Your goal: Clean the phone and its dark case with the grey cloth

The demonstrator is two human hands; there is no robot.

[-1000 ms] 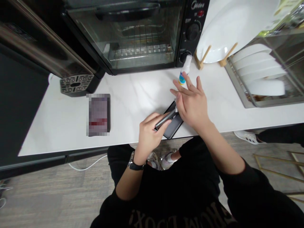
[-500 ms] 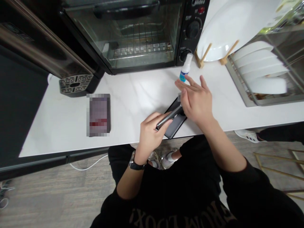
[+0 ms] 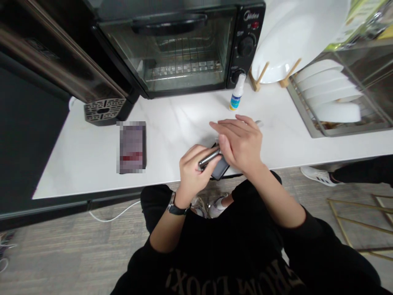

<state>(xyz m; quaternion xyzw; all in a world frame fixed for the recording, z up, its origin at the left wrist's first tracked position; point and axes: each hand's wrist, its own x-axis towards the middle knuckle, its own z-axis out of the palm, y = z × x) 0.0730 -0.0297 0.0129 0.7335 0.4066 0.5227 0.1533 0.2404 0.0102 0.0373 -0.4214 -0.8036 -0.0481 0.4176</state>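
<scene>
My left hand grips a phone by its sides, the silver edge tilted up towards me. Over the phone's far end lies my right hand, palm down with its fingers stretched out. It hides that end, and I cannot tell whether the palm presses on it. Beneath both hands, at the counter's front edge, is a dark flat rectangle with a grey face, perhaps a phone case. A small whitish tip pokes out beyond my right hand. A white spray bottle with a blue label stands just behind.
A black toaster oven backs the white counter. To the left are a blurred-out dark rectangular object and a machine's drip tray. White plates and a rack of bowls are at right. Another person's shoe shows below.
My right hand has come nearer to me and lower over the phone, its fingers now closer together. The spray bottle's base is now uncovered. My left hand keeps its grip; the view has shifted slightly.
</scene>
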